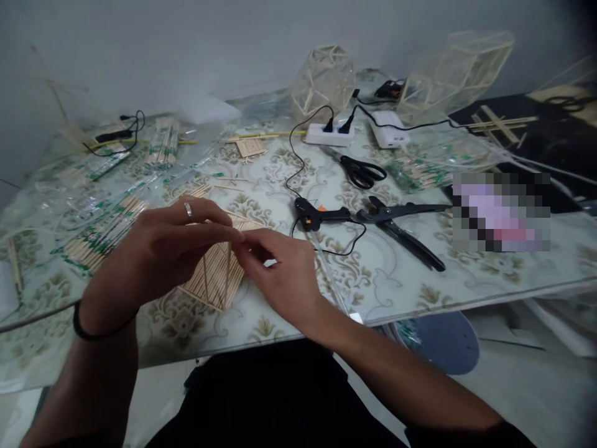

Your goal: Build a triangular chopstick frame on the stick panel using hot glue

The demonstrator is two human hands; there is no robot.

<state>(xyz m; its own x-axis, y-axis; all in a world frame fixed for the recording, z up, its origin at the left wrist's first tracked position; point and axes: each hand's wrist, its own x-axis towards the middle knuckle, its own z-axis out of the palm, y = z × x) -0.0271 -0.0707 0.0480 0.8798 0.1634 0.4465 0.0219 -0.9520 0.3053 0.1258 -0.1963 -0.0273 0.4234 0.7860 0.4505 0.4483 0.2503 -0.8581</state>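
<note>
A flat panel of thin wooden sticks glued side by side [217, 274] lies on the glass-topped table [420, 280] in front of me. My left hand [168, 249], with a ring on one finger, hovers over the panel with its fingers pressed together in a pinch. My right hand [280, 267] meets it fingertip to fingertip above the panel's top edge, also pinching. Whatever the fingertips hold between them is too small to make out. A black band sits on my left wrist.
A black glue gun [317, 216] with its cord, large black shears [401, 227] and black scissors [361, 171] lie to the right. Stick packets [102, 233] lie at left. A white power strip [326, 134] and two stick-frame models [321, 81] stand at the back.
</note>
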